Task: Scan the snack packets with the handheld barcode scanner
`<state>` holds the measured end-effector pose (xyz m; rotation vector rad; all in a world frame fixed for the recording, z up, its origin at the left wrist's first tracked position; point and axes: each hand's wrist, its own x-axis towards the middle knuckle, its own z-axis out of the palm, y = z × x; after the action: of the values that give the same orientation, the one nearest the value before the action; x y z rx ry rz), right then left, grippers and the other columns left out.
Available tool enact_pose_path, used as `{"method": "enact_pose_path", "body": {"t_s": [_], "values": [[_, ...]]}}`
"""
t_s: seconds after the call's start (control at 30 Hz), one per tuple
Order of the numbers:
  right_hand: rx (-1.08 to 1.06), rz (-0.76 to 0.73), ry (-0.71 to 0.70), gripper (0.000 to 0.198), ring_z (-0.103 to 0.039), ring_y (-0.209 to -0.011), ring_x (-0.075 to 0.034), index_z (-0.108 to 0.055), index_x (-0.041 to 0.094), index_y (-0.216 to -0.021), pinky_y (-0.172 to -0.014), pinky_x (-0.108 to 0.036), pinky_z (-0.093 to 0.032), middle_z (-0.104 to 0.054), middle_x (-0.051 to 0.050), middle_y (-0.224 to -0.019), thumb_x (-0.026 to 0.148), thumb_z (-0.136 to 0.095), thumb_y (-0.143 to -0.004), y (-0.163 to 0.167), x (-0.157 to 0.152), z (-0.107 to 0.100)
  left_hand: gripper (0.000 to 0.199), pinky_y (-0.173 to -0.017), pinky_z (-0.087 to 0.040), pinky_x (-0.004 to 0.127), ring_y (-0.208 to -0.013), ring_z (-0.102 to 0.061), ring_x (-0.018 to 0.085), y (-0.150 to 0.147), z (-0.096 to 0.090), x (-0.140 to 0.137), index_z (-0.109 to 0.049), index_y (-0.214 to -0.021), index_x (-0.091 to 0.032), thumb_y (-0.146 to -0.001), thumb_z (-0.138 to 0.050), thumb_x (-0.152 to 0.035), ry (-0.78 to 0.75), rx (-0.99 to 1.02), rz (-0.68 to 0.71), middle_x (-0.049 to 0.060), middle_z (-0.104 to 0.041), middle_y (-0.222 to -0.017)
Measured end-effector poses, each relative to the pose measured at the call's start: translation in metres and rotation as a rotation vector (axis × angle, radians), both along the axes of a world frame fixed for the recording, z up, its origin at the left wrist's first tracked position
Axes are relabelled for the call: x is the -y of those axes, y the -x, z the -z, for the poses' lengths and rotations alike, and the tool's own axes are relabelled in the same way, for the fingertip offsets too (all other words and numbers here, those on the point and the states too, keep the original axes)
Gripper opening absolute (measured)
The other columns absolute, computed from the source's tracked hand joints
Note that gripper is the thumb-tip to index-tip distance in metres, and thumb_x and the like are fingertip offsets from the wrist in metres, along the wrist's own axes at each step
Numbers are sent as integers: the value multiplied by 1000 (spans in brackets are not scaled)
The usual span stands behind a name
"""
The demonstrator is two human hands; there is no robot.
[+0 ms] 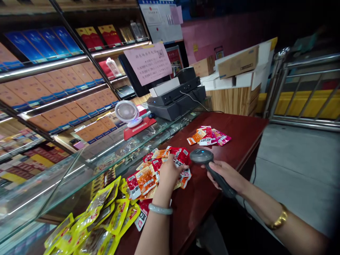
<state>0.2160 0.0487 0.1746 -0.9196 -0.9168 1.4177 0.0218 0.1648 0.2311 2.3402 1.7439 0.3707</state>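
A: Where are the two hands, please?
B: They are apart from each other. The left hand (170,171) is at the centre of the frame, and the right hand (227,173) is to the right of it
A: How is the right hand?
B: It is closed around a dark scanner (202,156), right of the centre. The scanner's head is over the table (186,209), and a small blue light shows on it
A: And the left hand, does it grip something?
B: It is on the pile of red and orange packets (146,180), at the centre. Whether it pinches one packet, I cannot tell, because the fingers are partly hidden
A: Are there other packets?
B: Yes, a small group (208,136) lies on the table, higher in the frame and more to the right, apart from the pile. In the lower left are yellow packets (117,216), just beside the pile
A: What is behind?
B: A monitor (132,75) with a pink note (148,62), upper middle, and a white fan (126,111) below it, to the left
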Motion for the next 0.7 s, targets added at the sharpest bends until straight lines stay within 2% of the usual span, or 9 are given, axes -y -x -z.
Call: {"method": "enact_pose_path", "body": {"t_s": [0.3,0.43,0.5,0.57,0.63,0.7], "values": [[-44,72,12,47,-48,-37,-8,-58,17,-97,-35,-18,-35,-55,6,-56,62,-58,-85,0,0,-4,50,-66,-40,26,-79,-66,22,8,10,-9,-52,-101,-22,-71,-74,-55,-28,144,53,2,-67,-79],[-35,87,22,49,-49,-38,-10,-58,18,-97,-35,-19,-36,-56,4,-57,64,-61,-82,1,3,-5,51,-69,-47,28,-78,-67,20,-2,17,-7,-51,-118,-22,-77,-71,-45,86,301,36,4,-70,-88],[-42,94,26,49,-50,-39,-10,-59,18,-98,-35,-20,-37,-56,4,-57,64,-62,-82,0,3,-4,57,-76,-50,28,-87,-69,19,-8,21,-5,-44,-133,-22,-83,-66,-35,161,420,113,7,-71,-100],[-49,88,15,47,-50,-39,-11,-59,18,-100,-36,-20,-37,-56,4,-57,62,-61,-84,-1,3,-3,67,-87,-50,30,-106,-66,20,-10,23,-5,-34,-145,-23,-85,-64,-29,151,468,189,11,-67,-119],[-53,77,1,46,-50,-39,-11,-59,18,-102,-36,-21,-37,-56,4,-57,61,-60,-85,-2,2,-1,70,-97,-47,32,-122,-58,22,-5,20,-7,-33,-148,-25,-86,-63,-29,61,402,195,11,-60,-133],[-58,74,-1,46,-50,-39,-11,-59,18,-103,-36,-21,-37,-56,4,-56,61,-59,-85,-2,2,1,61,-102,-43,34,-125,-55,24,4,14,-9,-42,-144,-24,-87,-62,-30,-36,251,149,11,-59,-136]]}}
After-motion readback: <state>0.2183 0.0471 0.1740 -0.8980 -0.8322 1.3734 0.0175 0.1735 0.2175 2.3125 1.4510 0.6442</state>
